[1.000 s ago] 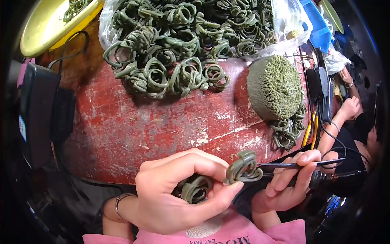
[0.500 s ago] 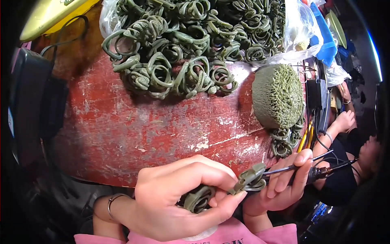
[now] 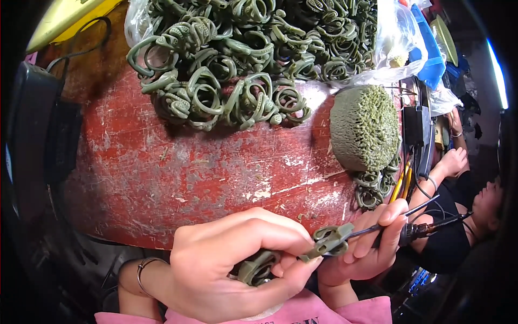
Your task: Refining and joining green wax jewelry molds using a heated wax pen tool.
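Thumb and forefinger of my left hand pinch a green wax ring. More green wax rings sit in the curl of the same hand's palm. My right hand is closed around a thin dark metal rod tool, whose left end meets the pinched ring; whether it goes into the ring I cannot tell. A second tool, a dark pen-like one with a thick collar and a slim tip pointing right, also passes through the right hand, its rear hidden by the fingers.
A large heap of green wax rings on clear plastic covers the far side of the worn red table. A round, pitted green block stands at right, beside a smaller ring cluster. Cables and a black box line the right edge; another person sits beyond.
The pinched ring has turned in my left fingers, so its flat slotted side now shows more. Both hands have shifted slightly left, as has the whole view.
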{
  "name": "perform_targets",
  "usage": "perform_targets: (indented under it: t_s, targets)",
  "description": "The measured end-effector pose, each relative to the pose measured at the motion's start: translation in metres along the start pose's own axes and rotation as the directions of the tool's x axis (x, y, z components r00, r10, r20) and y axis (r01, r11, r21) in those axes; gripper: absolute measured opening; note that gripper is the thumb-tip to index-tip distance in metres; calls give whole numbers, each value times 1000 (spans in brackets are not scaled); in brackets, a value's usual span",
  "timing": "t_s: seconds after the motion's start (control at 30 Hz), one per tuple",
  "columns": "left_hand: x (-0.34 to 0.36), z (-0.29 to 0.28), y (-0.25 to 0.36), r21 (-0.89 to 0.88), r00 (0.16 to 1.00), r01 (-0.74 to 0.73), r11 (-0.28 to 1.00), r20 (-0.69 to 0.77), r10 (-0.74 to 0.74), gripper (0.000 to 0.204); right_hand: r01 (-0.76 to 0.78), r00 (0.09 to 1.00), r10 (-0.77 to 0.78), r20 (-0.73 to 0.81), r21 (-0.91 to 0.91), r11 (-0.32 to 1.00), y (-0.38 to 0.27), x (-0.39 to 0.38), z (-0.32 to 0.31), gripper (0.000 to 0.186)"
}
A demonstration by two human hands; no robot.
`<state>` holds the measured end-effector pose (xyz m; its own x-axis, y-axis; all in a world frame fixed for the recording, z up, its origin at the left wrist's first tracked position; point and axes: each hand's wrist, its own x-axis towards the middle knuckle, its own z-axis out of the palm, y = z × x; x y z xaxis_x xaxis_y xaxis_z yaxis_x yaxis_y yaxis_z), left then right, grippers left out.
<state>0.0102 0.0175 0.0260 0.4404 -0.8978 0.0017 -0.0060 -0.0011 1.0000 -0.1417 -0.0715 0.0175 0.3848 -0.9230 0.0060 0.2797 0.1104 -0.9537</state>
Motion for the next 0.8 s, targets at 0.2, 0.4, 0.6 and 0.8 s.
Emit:
perform_targets:
  t_s: [0.2,0.4,0.6,0.8]
  targets:
    - [-1,-1,0,7,1000,-5,1000,4,5,20,5,998,0,64,-75,997,-2,0,-5,27]
    - [-2,-2,-1,-16,1000,-15,1000,25,16,20,16,1000,-16,-3,102,995,-4,-1,0,27]
    - [-3,-1,-3,-60,1000,-2,998,30,4,19,54,992,-42,123,-93,994,-4,-4,-3,28]
    - [-3,-3,-8,-107,998,-53,993,33,57,20,127,990,-107,96,-224,966,-8,-7,0,30]
